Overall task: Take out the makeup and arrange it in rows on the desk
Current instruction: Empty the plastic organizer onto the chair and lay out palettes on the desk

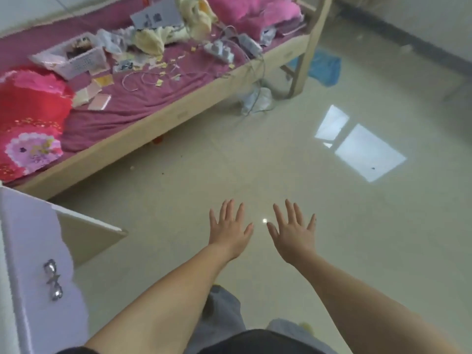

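Note:
My left hand [229, 227] and my right hand [293, 229] are stretched out side by side in front of me, palms down, fingers spread, over a bare tiled floor. Neither holds anything. No makeup item can be made out clearly. A white plastic basket [74, 58] with dark contents sits on the bed at the upper left, far from both hands. At the lower left an open white drawer [33, 264] with a shiny metal handle [53, 279] juts out; its inside is hidden.
A wooden bed [163, 118] with a purple sheet fills the upper left, strewn with cables, a power strip [219, 49], papers, cloths and pink and red bedding. A bedpost [309, 47], a blue bag [324, 67] and a white bag [255, 99] stand on the floor beyond.

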Motion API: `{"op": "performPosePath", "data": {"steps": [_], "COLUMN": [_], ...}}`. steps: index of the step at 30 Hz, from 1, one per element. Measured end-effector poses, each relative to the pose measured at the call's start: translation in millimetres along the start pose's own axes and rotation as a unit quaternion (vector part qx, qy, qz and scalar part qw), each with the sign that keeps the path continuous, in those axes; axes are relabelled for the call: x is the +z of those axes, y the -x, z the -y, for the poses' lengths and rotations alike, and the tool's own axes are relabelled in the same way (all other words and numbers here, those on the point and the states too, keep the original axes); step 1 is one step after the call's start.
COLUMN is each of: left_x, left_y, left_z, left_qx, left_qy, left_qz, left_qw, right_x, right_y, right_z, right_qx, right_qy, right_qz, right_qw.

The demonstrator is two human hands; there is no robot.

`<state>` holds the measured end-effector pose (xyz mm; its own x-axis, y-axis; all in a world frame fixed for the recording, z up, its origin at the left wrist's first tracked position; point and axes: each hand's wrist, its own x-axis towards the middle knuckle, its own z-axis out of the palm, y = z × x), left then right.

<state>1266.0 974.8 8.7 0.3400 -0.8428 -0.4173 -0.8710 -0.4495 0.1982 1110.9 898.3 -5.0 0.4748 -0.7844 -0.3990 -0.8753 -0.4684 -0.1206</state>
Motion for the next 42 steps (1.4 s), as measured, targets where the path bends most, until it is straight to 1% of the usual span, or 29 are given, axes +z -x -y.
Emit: {"op": "performPosePath", "data": {"steps": [5,10,13,17,23,28,32,36,42], "left_x": [51,92,102,105,91,61,24,0,-11], "left_y": [8,18,15,-3,-69,-163,-241,-309,-389], "left_z": [-138,-261,-321,-381,-453,-518,-576,-632,-729], "left_qx": [0.078,0.168,0.216,0.262,0.308,0.335,0.362,0.359,0.371], "left_qy": [-0.026,-0.072,-0.106,-0.127,-0.160,-0.188,-0.185,-0.195,-0.192], "left_qz": [0.046,0.089,0.098,0.110,0.113,0.113,0.092,0.096,0.102], "left_qw": [0.996,0.979,0.966,0.950,0.931,0.916,0.909,0.908,0.903], "right_x": [16,38,46,44,15,-29,-78,-123,-168], "right_y": [59,124,148,149,92,18,-41,-95,-156], "right_z": [-135,-254,-305,-349,-417,-487,-542,-594,-692], "right_qx": [0.087,0.190,0.245,0.296,0.327,0.360,0.387,0.395,0.410], "right_qy": [-0.029,-0.060,-0.082,-0.110,-0.139,-0.148,-0.168,-0.176,-0.174], "right_qz": [0.006,0.019,0.027,0.024,0.000,-0.009,-0.037,-0.050,-0.042], "right_qw": [0.996,0.980,0.966,0.949,0.935,0.921,0.906,0.900,0.895]}}
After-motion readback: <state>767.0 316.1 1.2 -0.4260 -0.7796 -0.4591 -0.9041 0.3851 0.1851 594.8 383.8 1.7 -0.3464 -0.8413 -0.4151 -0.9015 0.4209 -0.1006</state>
